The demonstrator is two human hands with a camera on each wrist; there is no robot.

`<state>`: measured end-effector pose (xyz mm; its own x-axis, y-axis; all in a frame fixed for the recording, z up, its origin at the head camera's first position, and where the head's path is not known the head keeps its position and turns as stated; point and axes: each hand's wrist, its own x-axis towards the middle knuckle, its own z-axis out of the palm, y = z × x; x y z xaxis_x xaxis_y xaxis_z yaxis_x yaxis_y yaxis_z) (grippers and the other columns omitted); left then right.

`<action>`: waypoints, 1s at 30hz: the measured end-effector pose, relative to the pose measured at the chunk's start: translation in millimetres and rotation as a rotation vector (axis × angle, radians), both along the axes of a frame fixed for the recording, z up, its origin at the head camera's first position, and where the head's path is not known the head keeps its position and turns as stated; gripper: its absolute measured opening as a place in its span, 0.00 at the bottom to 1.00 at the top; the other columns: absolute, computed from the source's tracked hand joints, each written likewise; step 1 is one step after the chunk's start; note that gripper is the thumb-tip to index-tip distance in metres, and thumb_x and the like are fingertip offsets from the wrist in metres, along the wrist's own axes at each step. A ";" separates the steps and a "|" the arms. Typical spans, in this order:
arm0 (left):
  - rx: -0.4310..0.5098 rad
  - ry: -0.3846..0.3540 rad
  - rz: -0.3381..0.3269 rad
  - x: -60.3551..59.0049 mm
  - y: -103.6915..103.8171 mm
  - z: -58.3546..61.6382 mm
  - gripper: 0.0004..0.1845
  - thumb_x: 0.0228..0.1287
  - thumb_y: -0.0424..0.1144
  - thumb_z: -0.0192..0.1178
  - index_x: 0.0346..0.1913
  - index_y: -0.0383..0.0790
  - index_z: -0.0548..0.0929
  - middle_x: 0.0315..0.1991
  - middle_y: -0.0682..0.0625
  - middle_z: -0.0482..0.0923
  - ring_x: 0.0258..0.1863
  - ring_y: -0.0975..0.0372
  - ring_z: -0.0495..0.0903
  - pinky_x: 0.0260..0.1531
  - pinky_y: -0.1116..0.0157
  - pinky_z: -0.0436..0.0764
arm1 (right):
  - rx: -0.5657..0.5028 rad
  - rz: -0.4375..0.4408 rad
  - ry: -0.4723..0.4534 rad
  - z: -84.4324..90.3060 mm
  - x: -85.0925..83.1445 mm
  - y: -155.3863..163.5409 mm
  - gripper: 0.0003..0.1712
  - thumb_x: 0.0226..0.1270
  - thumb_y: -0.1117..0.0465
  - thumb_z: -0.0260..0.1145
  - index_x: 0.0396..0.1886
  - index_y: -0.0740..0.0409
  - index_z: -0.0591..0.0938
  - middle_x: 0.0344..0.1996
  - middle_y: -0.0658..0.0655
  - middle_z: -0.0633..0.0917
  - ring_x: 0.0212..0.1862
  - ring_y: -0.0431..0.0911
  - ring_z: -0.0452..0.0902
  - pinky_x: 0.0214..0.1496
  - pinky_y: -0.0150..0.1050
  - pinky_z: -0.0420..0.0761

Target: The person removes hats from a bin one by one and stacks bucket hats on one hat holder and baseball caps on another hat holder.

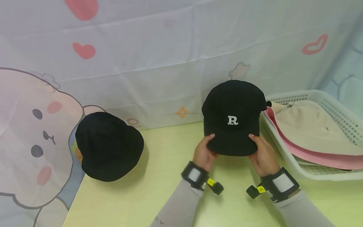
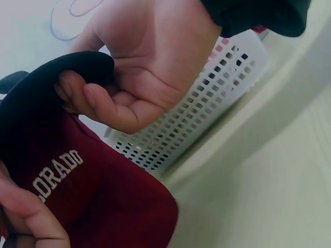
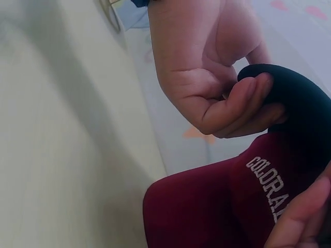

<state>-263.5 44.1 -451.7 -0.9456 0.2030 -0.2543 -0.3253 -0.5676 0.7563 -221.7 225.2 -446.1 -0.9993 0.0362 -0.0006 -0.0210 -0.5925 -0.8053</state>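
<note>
A black cap [image 1: 233, 101] with a raised white letter R is held by both hands at its brim, which points toward me. My left hand [image 1: 204, 154] pinches the left side of the brim, thumb on top and fingers curled beneath. On the right side, my right hand [image 1: 264, 154] grips it the same way. Below the black brim, the wrist views show a maroon cap [image 2: 119, 199] with white lettering, its brim also facing me. From above, the black cap hides that maroon cap.
A black bucket hat [image 1: 109, 146] sits at the left of the pale table [image 1: 167, 148]. On the right stands a white perforated basket [image 1: 314, 175] holding a beige hat [image 1: 310, 126] with a pink brim underside. A patterned cloth [image 1: 153, 78] hangs close behind the caps.
</note>
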 end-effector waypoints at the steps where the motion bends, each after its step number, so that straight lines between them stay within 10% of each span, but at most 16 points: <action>1: 0.002 0.000 -0.003 -0.7 0.2 -2.0 0.03 0.68 0.41 0.55 0.39 0.47 0.77 0.31 0.57 0.79 0.28 0.65 0.75 0.29 0.68 0.71 | 0.013 -0.002 -0.005 -0.5 0.0 0.2 0.07 0.81 0.57 0.53 0.45 0.51 0.77 0.33 0.45 0.86 0.33 0.37 0.84 0.36 0.33 0.83; 30: -0.006 -0.017 -0.039 -8.1 -2.2 -27.2 0.03 0.69 0.42 0.55 0.39 0.48 0.78 0.35 0.57 0.81 0.32 0.65 0.77 0.32 0.67 0.70 | 0.125 -0.029 -0.060 -20.3 -5.6 2.3 0.08 0.81 0.56 0.54 0.45 0.47 0.80 0.31 0.43 0.87 0.30 0.37 0.84 0.33 0.33 0.83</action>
